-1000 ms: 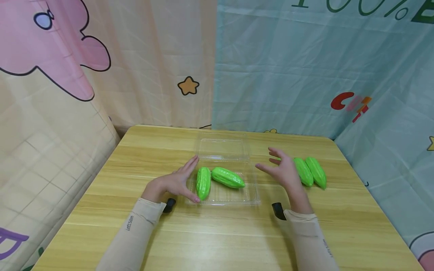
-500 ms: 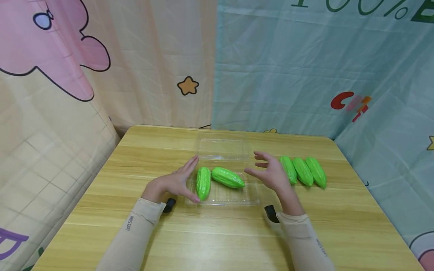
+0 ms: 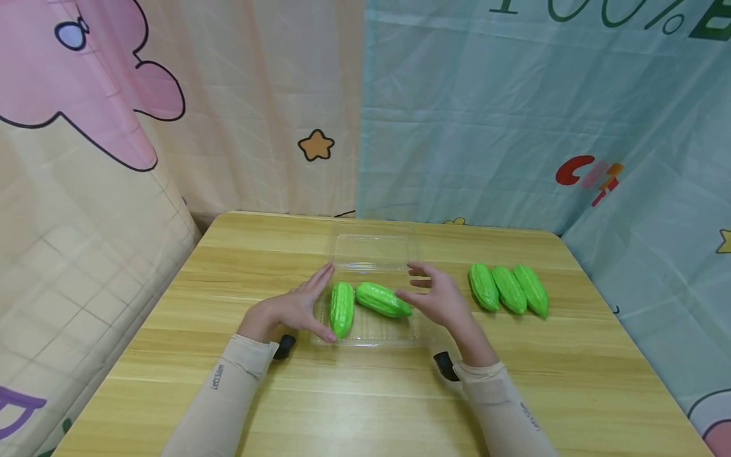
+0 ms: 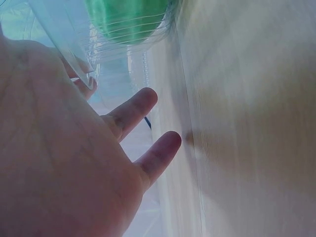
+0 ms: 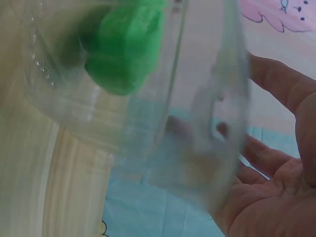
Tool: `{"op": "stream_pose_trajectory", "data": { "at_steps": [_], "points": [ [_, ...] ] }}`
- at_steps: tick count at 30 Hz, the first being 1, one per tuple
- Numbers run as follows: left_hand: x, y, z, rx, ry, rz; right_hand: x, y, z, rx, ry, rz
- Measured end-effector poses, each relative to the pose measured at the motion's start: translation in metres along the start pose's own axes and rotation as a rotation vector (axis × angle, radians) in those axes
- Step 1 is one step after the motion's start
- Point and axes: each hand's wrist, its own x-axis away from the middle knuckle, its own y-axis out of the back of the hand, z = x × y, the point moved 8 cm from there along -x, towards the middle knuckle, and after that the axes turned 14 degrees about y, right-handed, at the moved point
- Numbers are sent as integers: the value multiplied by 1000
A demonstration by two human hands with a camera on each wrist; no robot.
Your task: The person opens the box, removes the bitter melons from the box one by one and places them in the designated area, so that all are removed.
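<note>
On the table lies a clear plastic clamshell box [image 3: 374,333] with its lid [image 3: 374,251] folded back. Two bright green, ribbed bitter melons lie in its base: one upright in the head view [image 3: 342,310], the other slanted [image 3: 382,299]. My left hand [image 3: 294,312] is at the box's left side, thumb and fingers spread; in the left wrist view the box rim [image 4: 81,69] is beside its fingers. My right hand [image 3: 440,297] reaches over the right side with fingers extended and holds nothing. In the right wrist view the clear wall [image 5: 197,148] stands close by its palm.
Three more green bitter melons [image 3: 509,289] lie in a row on the wooden table [image 3: 365,406], right of my right hand. Printed curtains [image 3: 457,127] hang behind the table's back edge and at both sides.
My right hand has moved left, away from the row of three bitter melons and over to the box's right side. My left hand and the bitter melons have stayed in place.
</note>
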Motion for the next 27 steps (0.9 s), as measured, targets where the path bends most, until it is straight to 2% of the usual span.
{"op": "stream_pose_trajectory", "data": {
  "at_steps": [3, 7, 13, 21, 27],
  "points": [
    [0, 0, 0, 3, 0, 1, -1, -7, 3, 13, 29, 10],
    [-1, 0, 0, 0, -3, -4, -1, -17, 5, 18, 36, 43],
    [0, -1, 0, -2, -2, -3, -1, -23, 7, 38, 39, 47],
    [-1, -1, 1, -7, -2, -7, 0, -34, 5, 97, 19, 102],
    [-1, 0, 1, -7, -1, -11, 0, -38, 3, 150, 8, 112]
  ]
}}
